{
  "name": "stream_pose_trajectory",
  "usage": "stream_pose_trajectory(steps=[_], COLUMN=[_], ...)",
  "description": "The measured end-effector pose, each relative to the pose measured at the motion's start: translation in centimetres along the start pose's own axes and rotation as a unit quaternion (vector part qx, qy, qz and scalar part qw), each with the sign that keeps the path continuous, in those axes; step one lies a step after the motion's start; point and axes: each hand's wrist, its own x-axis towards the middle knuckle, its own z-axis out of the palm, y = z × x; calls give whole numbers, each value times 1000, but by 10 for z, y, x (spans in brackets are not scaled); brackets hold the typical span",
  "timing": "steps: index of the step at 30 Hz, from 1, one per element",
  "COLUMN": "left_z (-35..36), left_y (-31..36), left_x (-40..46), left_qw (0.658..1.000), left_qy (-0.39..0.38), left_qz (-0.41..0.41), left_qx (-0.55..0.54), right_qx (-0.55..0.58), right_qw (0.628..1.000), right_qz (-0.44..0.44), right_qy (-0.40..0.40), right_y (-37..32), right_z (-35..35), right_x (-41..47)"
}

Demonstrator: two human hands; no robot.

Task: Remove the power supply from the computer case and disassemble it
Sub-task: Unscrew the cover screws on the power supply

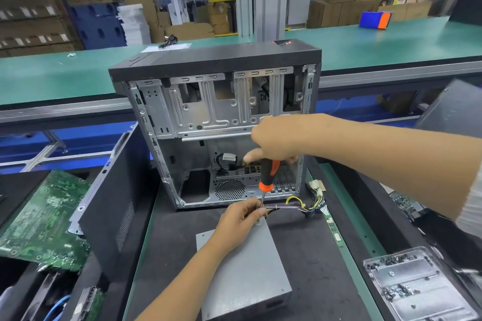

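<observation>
Both hands work over the grey power supply (245, 271), which lies flat on the black mat (307, 255) just in front of the open computer case (216, 122), already out of it. Reaching in from the right, the right hand (276, 138) is clenched around the black-and-orange handle of a screwdriver (267, 177), held nearly upright with its shaft pointing down to the far top corner of the power supply. At that same corner the left hand (242, 216) rests on the unit, its fingers pinched around the lower shaft of the screwdriver near the tip. From that corner the supply's bundle of yellow, black and coloured wires (300, 207) trails to the right along the foot of the case. A green circuit board (44, 219) lies well to the left, and a clear plastic tray (417, 286) holding small dark screws sits to the right.
</observation>
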Motion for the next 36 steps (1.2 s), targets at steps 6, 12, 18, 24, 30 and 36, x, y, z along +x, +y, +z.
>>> stream_pose_trajectory(steps=[6,12,18,24,30,36], left_z=[0,1,-1,0,0,0], left_y=[0,-3,-4,-7,-7,-8], left_x=[-1,0,0,1,1,0], left_qw=[1000,1000,1000,1000,999,1000], left_qy=[0,2,4,3,-1,8], left_qz=[4,6,9,-12,-9,-7], left_qx=[-27,-20,4,1,-33,-18], right_qx=[38,35,110,57,50,31], right_qw=[993,999,987,998,992,998], right_qz=[-86,27,-74,34,-97,59], right_qy=[-75,-30,-91,-8,-65,-12], right_y=[9,2,11,1,6,-5], right_z=[-11,3,-4,5,-8,1], right_x=[-7,-2,-5,-4,-6,-6])
